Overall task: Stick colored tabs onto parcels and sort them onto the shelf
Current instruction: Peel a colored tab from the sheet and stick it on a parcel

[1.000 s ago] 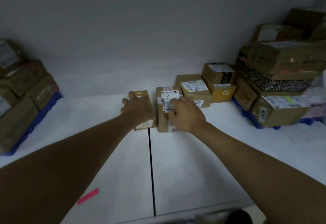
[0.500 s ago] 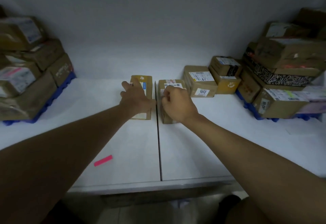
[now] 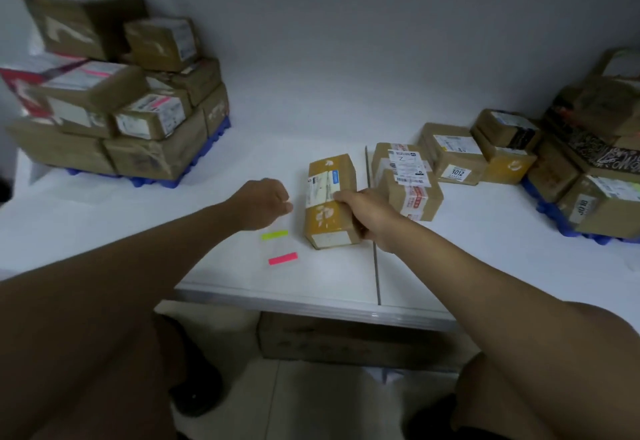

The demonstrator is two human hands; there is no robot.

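The right hand (image 3: 369, 216) grips a brown parcel (image 3: 329, 202) on the table (image 3: 450, 266); the left hand (image 3: 263, 204) hovers curled above two tabs (image 3: 274, 235).

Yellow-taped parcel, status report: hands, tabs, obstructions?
Right hand grips yellow-taped parcel on table. Left hand beside it, grip unclear. Yellow tab, pink tab loose nearby.

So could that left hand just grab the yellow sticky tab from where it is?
Probably yes. The left hand hovers just above the yellow tab, which lies flat on the white table with nothing over it. The pink tab and the parcel in the right hand sit clear of it.
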